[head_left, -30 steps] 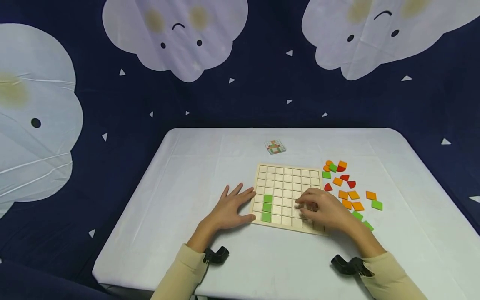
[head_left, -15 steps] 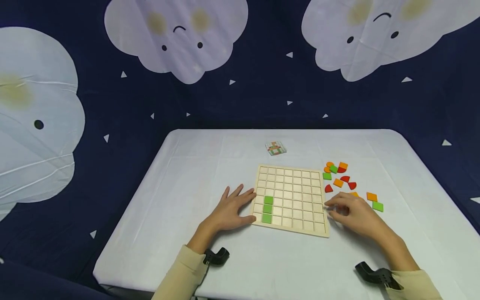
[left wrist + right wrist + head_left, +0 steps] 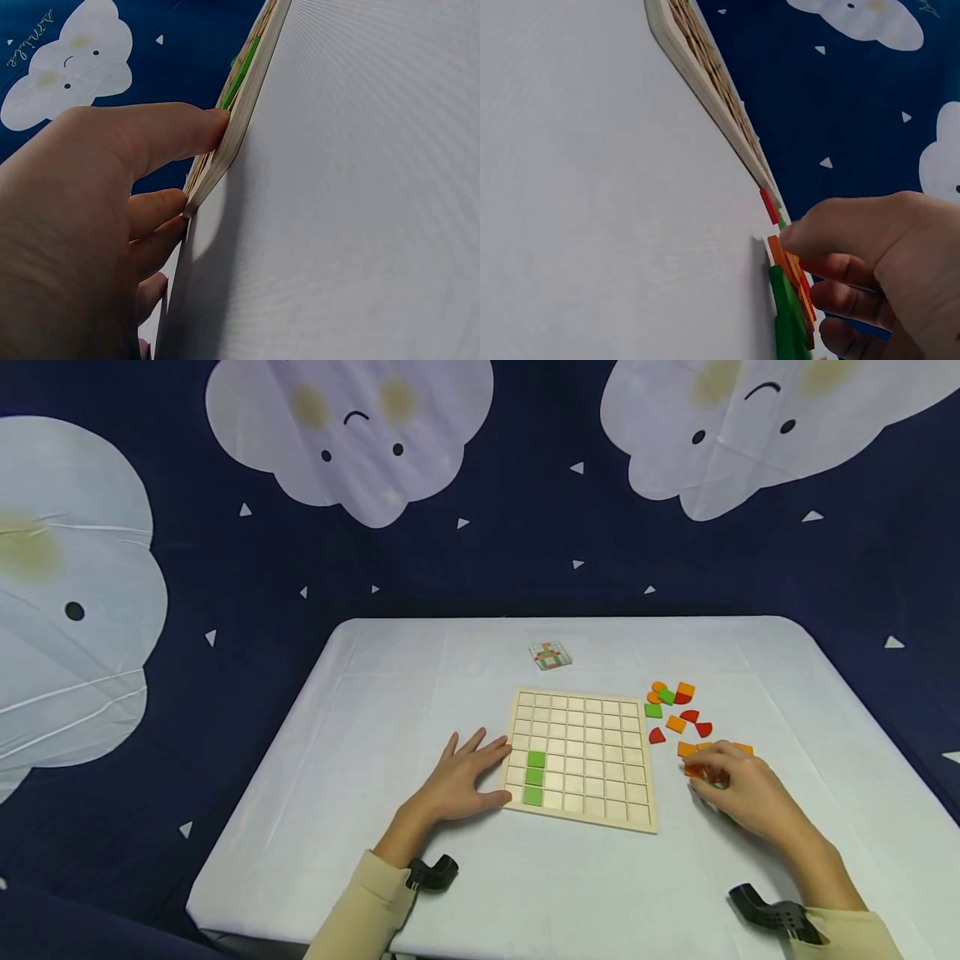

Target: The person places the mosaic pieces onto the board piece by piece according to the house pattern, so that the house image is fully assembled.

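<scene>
Head view: left hand (image 3: pixel 461 781) at the board (image 3: pixel 564 782), right hand (image 3: pixel 738 785) among the coloured pieces (image 3: pixel 676 723)

In the head view the gridded board lies flat on the white table (image 3: pixel 315 827), and three green squares (image 3: pixel 535 776) sit in a column towards its lower left. The left hand's fingers are spread, with the thumb and some fingertips touching the board's left edge. The left wrist view adds the thickness of the rim (image 3: pixel 240 124) and the thumb tip against it, but its low angle flattens the grid to a sliver.

The right hand bends over the pieces beyond the board's right side. Its thumb and forefinger are slightly apart, with an orange piece (image 3: pixel 693 771) showing between them; I cannot tell whether they pinch it. Seen from above, the hand covers part of the scatter. The right wrist view shows green pieces (image 3: pixel 786 307) lying close together near the thumb, with a red piece (image 3: pixel 769 206) by the board's corner.

Farther up, a green tile (image 3: pixel 666 696) overlaps orange discs (image 3: pixel 658 687), and red wedges (image 3: pixel 657 736) lie nearby. A small patterned square (image 3: pixel 550 655) lies behind the board. Black wrist mounts (image 3: pixel 435 870) stick out by both sleeves (image 3: pixel 360 902). A dark blue backdrop (image 3: pixel 525 543) with clouds (image 3: pixel 360 477) hangs behind; only the left wrist view shows its lettering (image 3: pixel 30 37).
</scene>
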### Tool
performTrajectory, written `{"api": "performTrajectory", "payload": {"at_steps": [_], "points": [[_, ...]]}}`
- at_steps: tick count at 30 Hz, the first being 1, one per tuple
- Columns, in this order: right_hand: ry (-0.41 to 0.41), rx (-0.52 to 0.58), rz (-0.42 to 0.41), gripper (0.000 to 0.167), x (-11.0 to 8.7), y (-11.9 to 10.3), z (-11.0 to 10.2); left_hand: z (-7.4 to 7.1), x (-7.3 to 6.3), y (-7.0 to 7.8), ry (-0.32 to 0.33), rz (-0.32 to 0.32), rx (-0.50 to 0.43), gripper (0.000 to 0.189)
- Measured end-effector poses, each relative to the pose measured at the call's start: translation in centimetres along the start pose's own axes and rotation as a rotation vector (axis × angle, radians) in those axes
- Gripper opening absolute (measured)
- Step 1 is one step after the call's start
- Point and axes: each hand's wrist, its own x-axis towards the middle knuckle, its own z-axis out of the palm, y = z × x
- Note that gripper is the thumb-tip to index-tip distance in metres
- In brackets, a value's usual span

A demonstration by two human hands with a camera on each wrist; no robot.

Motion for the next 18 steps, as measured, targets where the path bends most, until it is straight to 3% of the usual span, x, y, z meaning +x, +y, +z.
{"api": "performTrajectory", "payload": {"at_steps": [6,18], "points": [[0.026,-0.034,0.003,0.028,0.09,0.48,0.18,-0.01,0.03,-0.03,-0.001,0.001,0.005,0.076],[-0.026,-0.024,0.083,0.03,0.13,0.68,0.06,0.01,0.04,0.06,-0.01,-0.019,-0.001,0.076]]}}
